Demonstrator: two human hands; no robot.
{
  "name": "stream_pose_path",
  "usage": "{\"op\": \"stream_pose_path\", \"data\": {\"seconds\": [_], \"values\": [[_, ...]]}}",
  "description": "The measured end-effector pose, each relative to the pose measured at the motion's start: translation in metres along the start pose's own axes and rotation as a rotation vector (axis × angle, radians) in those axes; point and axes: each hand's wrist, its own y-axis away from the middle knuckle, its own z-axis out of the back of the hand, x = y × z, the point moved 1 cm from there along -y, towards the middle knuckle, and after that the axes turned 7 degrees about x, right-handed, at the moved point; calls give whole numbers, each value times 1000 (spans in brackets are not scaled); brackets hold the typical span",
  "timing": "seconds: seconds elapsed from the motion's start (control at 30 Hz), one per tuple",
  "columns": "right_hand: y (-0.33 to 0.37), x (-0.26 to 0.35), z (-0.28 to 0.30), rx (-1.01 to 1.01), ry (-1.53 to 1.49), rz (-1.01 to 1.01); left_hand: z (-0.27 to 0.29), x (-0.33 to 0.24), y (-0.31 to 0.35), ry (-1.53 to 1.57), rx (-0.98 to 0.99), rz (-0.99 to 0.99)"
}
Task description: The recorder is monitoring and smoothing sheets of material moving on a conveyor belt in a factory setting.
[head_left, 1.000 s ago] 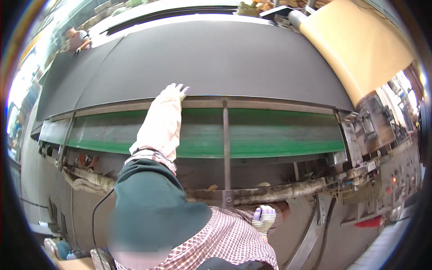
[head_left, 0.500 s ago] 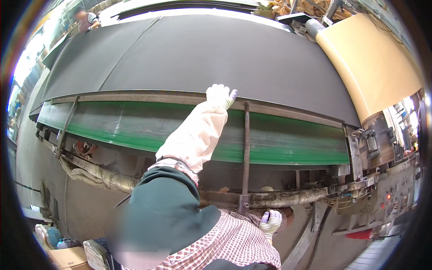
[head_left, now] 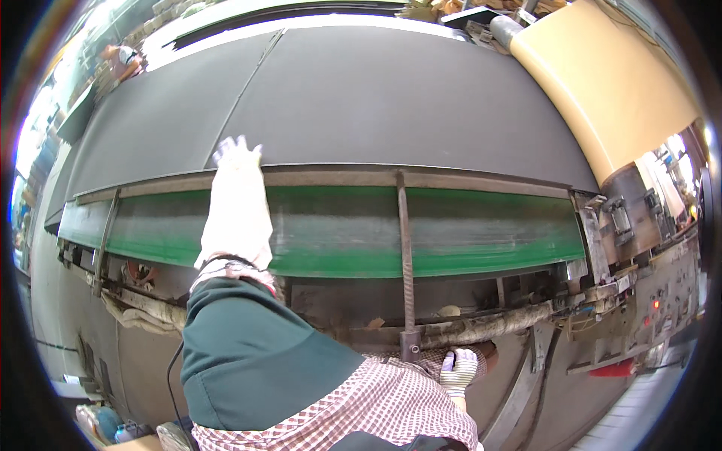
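My left hand (head_left: 238, 154), in a pale work glove and a long cream sleeve cover, reaches forward with its fingers spread. It is at the near edge of a broad dark grey sheet (head_left: 391, 98), close to the lower end of a seam (head_left: 248, 86) between that sheet and another dark sheet (head_left: 158, 113) on the left. Whether the palm presses on the surface cannot be made out. My right hand (head_left: 460, 370), in a striped glove, is down by my checked clothing with its fingers curled. A small dark patch shows between its thumb and fingers, too small to name.
A metal rail and a green-edged belt (head_left: 338, 259) run below the sheets, crossed by an upright threaded rod (head_left: 406, 255). A wrapped pipe (head_left: 489, 327) lies lower. At the right are a tan curved sheet (head_left: 602, 83) and a control panel (head_left: 662, 308). Another person (head_left: 122, 62) stands far left.
My left hand has swung left along the sheet's near edge. The seam has shifted right relative to the rail. My right hand stays low by my clothing.
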Motion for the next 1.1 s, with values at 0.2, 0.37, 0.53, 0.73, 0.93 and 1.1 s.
{"op": "stream_pose_path", "data": {"seconds": [0.2,0.37,0.53,0.73,0.93,1.1], "values": [[-3,2,2,-14,-35,-18,-14,-17,-6,22,178,-163],[-4,2,7,2,-60,-4,-10,-87,36,-110,41,-290],[-4,-1,10,-28,-89,27,2,-147,73,44,125,-362],[-3,-6,13,-60,-116,35,5,-212,105,81,124,-594],[-3,-11,13,-77,-149,42,11,-306,155,76,148,-633],[-3,-12,16,-67,-126,41,22,-375,193,93,205,-705]]}}
